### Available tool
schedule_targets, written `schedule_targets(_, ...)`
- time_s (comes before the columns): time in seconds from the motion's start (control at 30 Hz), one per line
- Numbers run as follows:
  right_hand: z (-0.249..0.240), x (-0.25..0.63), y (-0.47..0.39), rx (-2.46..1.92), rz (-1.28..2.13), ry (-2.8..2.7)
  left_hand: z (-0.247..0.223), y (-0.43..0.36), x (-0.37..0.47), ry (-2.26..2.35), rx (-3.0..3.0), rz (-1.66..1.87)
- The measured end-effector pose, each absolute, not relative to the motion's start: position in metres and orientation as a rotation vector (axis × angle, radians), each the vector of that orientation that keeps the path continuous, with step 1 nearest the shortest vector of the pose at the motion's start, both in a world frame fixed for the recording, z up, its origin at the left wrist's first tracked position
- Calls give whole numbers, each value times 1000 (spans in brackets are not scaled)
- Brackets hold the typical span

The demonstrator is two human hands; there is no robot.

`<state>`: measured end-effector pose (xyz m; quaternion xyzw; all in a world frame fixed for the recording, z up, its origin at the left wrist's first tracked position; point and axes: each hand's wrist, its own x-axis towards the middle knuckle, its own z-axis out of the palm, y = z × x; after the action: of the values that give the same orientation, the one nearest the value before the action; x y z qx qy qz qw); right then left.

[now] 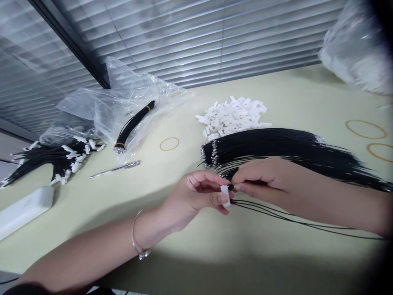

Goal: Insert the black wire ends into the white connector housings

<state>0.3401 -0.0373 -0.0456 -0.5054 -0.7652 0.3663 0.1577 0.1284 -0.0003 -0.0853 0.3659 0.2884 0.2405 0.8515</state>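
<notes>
My left hand (204,192) pinches a small white plastic connector housing (225,195) between thumb and fingers. Several thin black wires (276,215) run rightward from the housing's lower end. Close against its upper end, my right hand (260,180) is closed on a black wire (231,187), whose tip is hidden at the housing. Just behind my hands lies a thick spread bundle of black wires (270,143) with shiny metal terminals on the ends. A pile of white connector housings (235,116) sits beyond that bundle.
At left lie black wires fitted with white housings (66,159), a white box-shaped object (27,209) and a pen (115,169). A banded wire bundle (135,125) rests on a clear plastic bag (92,106). Rubber bands (169,138) lie about; another bag (359,53) stands back right.
</notes>
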Motion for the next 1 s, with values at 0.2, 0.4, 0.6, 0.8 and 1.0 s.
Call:
schedule_targets(0.2, -42, 339, -37, -1444, 1149, -2121, -87, -1, 128, 566, 776, 538)
schedule_targets(0.4, -44, 338, -41, -1260, 1026, -2178, -88, 0, 127, 582, 809, 489)
schedule_targets(0.6, -52, 339, -45, -1071, 810, -2256, -83, -4, 126, 608, 809, 438)
schedule_targets(0.8, -59, 335, -46, -977, 784, -2197, -86, -4, 126, 600, 792, 446)
schedule_targets(1.0, -56, 336, -45, -1099, 817, -2197, -90, -6, 129, 555, 729, 474)
